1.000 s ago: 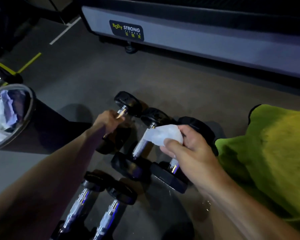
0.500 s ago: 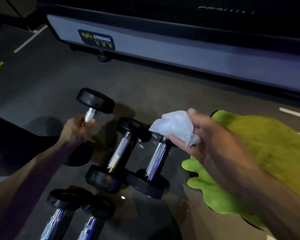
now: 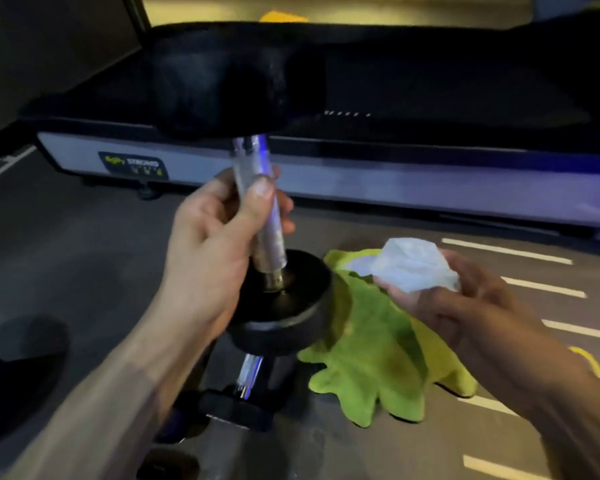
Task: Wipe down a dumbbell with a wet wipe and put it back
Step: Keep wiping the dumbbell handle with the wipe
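My left hand grips the chrome handle of a black-headed dumbbell and holds it nearly upright in mid-air, one head close to the camera, the other head below at centre. My right hand holds a crumpled white wet wipe to the right of the dumbbell, apart from it.
A lime-green cloth lies on the dark floor under the right hand. Another dumbbell rests on the floor below the lifted one. A treadmill base runs across the back. White floor stripes mark the right side.
My left hand has lifted the dumbbell off the floor, up toward the camera and turned it upright. My right hand with the wipe has moved right and lower.
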`<state>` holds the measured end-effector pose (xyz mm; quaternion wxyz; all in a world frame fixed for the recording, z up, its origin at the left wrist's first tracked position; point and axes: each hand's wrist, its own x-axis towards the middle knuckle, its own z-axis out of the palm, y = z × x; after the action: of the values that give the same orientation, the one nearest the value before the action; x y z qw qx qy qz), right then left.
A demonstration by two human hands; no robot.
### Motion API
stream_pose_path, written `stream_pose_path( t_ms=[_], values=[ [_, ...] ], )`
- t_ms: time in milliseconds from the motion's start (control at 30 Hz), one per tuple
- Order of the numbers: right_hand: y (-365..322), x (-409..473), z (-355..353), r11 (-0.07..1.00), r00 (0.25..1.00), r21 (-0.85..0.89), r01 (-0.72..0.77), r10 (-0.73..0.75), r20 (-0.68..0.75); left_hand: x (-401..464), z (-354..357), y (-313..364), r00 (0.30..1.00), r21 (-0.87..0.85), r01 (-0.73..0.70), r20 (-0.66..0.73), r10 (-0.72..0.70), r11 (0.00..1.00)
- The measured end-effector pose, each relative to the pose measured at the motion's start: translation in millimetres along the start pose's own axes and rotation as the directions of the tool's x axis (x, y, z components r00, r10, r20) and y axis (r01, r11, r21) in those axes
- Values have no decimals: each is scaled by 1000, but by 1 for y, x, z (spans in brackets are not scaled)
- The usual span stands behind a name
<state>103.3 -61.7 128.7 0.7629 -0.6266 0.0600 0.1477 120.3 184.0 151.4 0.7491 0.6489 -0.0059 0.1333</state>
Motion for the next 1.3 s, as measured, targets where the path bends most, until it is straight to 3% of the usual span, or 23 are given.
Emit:
stream_pose_path(
  t_ms=[100, 300, 567, 733, 867, 933, 1100, 1200, 1300],
  values=[
    [-3, -12, -23, 995, 988, 87, 46, -32, -154, -2, 50, 10, 997, -91, 4, 73, 3, 996],
    [-4, -25, -58, 996, 950, -68, 50, -69, -304, -14, 113, -16, 991, -40, 30, 133, -24, 999],
    [-11, -32, -67, 997, 940, -30, 65, -71, -334, -23, 123, -23, 987, 30, 3, 161, -8, 1000],
    [-19, -29, -67, 985, 992, 165, -57, 74, -98, -10, 124, -5, 985, 62, 14, 170, -24, 998],
    [-36, -27, -61, 971, 997, 236, -47, 62, -54, -9, 129, -6, 982, 141, 47, 177, -72, 989],
    [-44, -23, -58, 985, 999, 171, -23, 27, -20, -8, 133, -6, 980, 131, 77, 173, -99, 988],
    [-54, -11, -45, 965, 988, -230, 125, -141, -57, -6, 133, -3, 952, 89, 97, 281, -118, 991],
    [-53, -4, -42, 950, 983, -267, 161, -178, -40, -8, 133, -6, 948, 84, 93, 298, -114, 992],
    [-52, 0, -39, 968, 986, -190, 164, -166, 6, -4, 132, -14, 961, 63, 112, 247, -124, 992]
  ],
)
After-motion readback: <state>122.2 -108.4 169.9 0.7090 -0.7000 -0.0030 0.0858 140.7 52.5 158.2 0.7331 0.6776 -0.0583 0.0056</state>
